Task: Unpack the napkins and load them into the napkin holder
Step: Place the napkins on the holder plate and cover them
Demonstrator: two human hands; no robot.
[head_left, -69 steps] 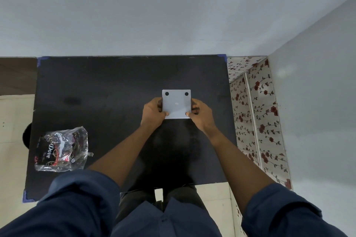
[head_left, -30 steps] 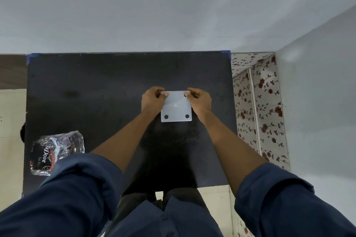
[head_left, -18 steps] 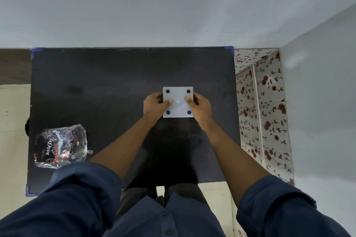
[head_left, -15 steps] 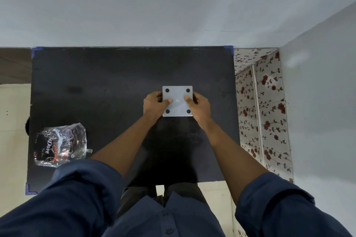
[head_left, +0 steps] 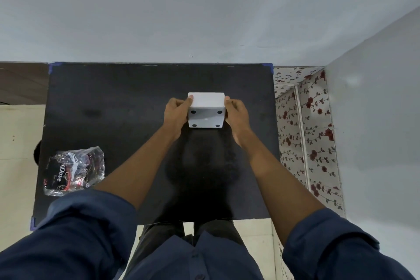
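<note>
The white box-shaped napkin holder [head_left: 206,109] is held over the middle of the black table [head_left: 127,107]. It is tilted so that its underside with black rubber feet faces me and one plain white side faces up. My left hand [head_left: 176,112] grips its left side and my right hand [head_left: 236,112] grips its right side. A crumpled clear plastic napkin wrapper [head_left: 73,169] with "Dove" print lies near the table's front left corner. I see no napkins; the holder's inside is hidden.
A pale wall runs behind the table and along the right. A panel with a red rose pattern [head_left: 304,134] stands between the table's right edge and the wall. Light floor tiles show to the left.
The holder has been tipped: 0.5 s ago its whole underside faced me flat, now the underside leans toward me and a white side shows on top. Both hands shifted slightly with it.
</note>
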